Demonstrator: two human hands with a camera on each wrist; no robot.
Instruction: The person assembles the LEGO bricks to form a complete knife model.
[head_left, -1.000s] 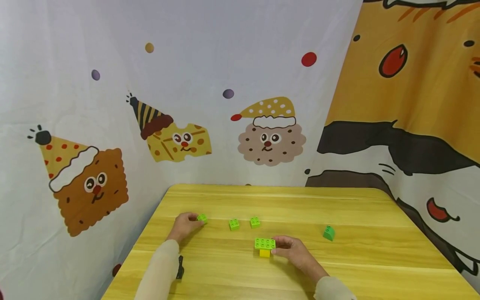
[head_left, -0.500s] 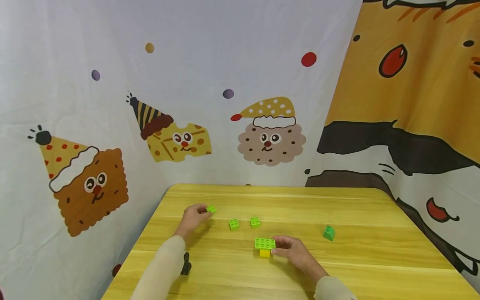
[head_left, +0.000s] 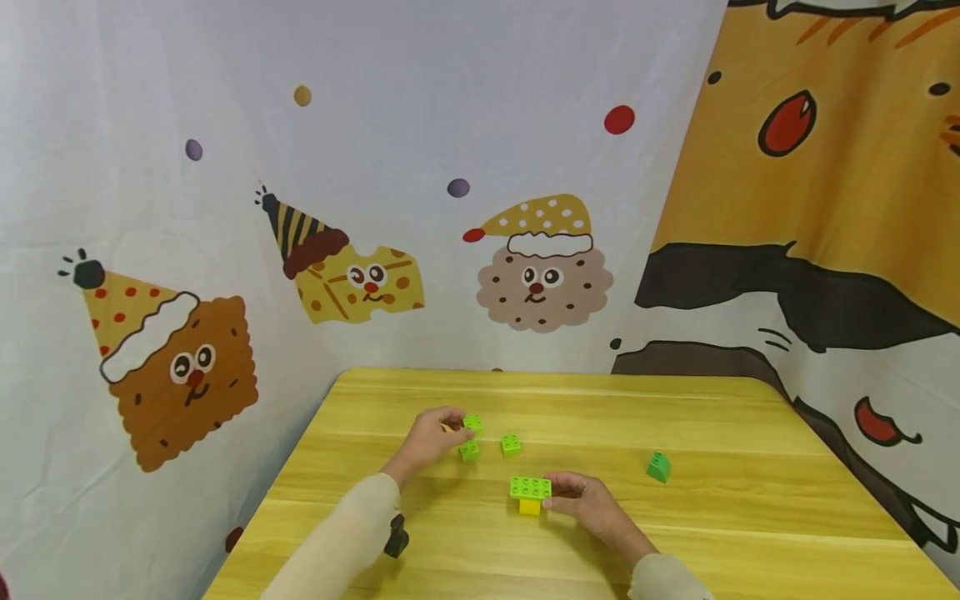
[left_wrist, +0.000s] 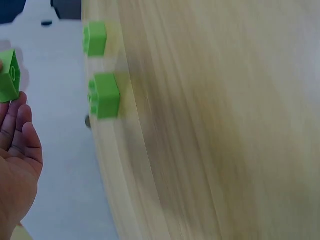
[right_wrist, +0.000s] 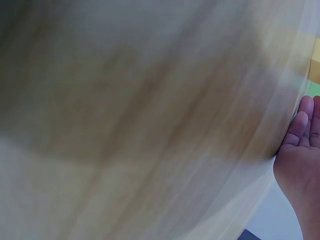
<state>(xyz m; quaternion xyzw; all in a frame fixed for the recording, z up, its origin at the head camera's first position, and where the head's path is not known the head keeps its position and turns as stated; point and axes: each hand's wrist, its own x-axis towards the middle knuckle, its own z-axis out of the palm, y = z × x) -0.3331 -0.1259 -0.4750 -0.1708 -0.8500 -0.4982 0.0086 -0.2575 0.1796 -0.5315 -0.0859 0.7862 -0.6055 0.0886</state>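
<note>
My left hand [head_left: 431,437] pinches a small lime-green toy brick [head_left: 472,423] between thumb and fingers. In the left wrist view this brick [left_wrist: 9,75] is raised above the table with its hollow underside partly showing. Two matching lime bricks, a left one [head_left: 469,451] and a right one [head_left: 511,445], sit studs up on the table; the held brick overlaps the left one's far side in the head view. At the front centre, my right hand [head_left: 588,504] grips the right end of a long lime brick [head_left: 530,487] stacked on a yellow brick [head_left: 529,507].
A darker green brick with a curved side [head_left: 658,467] lies on the right of the wooden table [head_left: 720,533]. Behind the table's far edge hangs a printed cloth [head_left: 420,125]. A black device [head_left: 397,536] is on my left wrist.
My left hand has carried the lime brick from the table's left side rightward to beside the two small bricks. The right hand and its stack have stayed in place.
</note>
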